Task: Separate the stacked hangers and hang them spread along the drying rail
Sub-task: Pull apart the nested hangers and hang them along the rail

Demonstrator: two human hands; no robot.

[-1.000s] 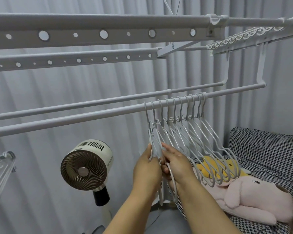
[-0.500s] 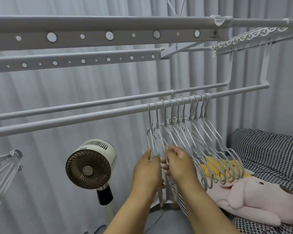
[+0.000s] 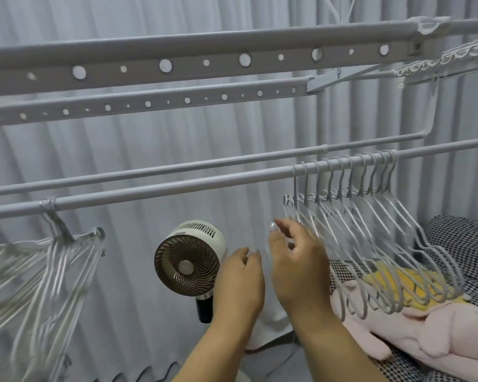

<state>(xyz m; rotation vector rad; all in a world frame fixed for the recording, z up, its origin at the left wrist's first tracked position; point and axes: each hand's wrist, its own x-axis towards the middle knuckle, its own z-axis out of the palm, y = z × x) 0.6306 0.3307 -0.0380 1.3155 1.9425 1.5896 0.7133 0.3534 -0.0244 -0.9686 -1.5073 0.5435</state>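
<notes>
Head view: hangers (image 3: 370, 230) spread on rail (image 3: 177, 186), 3 o'clock; stacked bunch (image 3: 39, 271) at 9. Left hand (image 3: 239, 282), right hand (image 3: 295, 260) loosely curled, empty. Probably light, stiff, slippery; best gripped at hook necks.

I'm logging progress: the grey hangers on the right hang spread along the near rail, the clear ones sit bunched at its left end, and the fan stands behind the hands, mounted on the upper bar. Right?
Not quite. The head view shows the fan on its own dark stand below the near rail, not mounted on the upper bar. The rest holds: grey hangers spread on the right, clear hangers bunched at the left, both hands in front.
</notes>
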